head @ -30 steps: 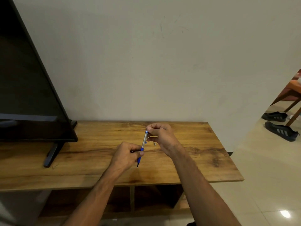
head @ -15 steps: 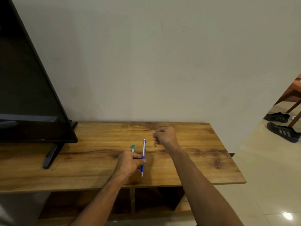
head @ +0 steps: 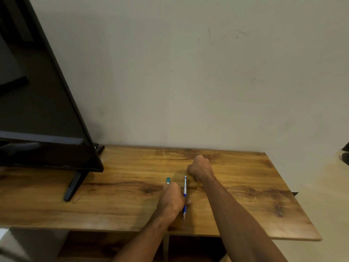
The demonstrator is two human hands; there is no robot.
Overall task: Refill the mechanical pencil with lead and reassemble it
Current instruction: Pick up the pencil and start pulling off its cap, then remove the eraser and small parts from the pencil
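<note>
My left hand (head: pixel 172 199) grips the mechanical pencil (head: pixel 185 188) by its blue grip, low over the wooden table (head: pixel 245 205). The pencil's clear upper barrel points away from me and its metal tip points toward me. My right hand (head: pixel 199 167) is a closed fist just behind and right of the pencil's top end, apart from it. A small dark piece (head: pixel 196 179), apparently the pencil's cap, pokes out under that fist. A small teal lead case (head: pixel 168 180) lies on the table just beyond my left hand's knuckles.
A black television (head: pixel 37 110) stands on the table's left part, its stand foot (head: pixel 73 186) reaching toward the front. A plain wall rises right behind the table. The table's right edge drops to a tiled floor, with a dark shoe (head: pixel 345 156) at the far right.
My right hand has pulled away from the pencil's top and moved back with the small piece. My left hand has lowered the pencil toward the table, uncovering the teal case.
</note>
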